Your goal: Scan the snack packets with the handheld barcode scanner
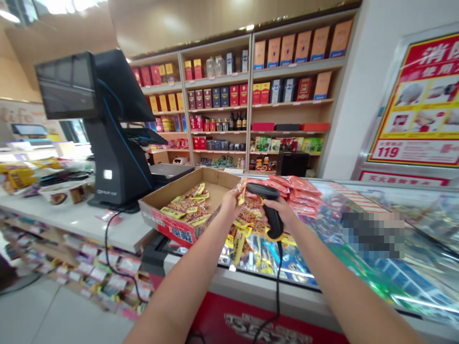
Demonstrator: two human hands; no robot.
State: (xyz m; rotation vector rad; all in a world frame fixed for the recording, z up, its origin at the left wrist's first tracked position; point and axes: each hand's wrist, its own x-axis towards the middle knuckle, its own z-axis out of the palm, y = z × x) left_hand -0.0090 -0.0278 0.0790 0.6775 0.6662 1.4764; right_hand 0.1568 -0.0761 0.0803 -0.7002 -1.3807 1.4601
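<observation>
My left hand [230,201] is closed on a small snack packet [242,190], yellow and reddish-brown, held up above the freezer's glass top. In my right hand [281,213] is a black and yellow barcode scanner [274,220], its head pointing left toward the packet. A black cable hangs from its handle. Just left of my left hand, an open cardboard box [150,214] holds several similar packets [191,203]. More loose packets [247,216] lie on the glass beneath my hands, partly hidden by them. Behind the scanner sits a pile of pink-red packages [304,196].
A black checkout terminal [118,157] stands on the white counter [139,234] at left, with a cable running down its front. The glass-topped freezer [358,248] extends right. Shelves [218,109] of boxed goods line the back wall; a red and yellow poster [418,105] hangs at right.
</observation>
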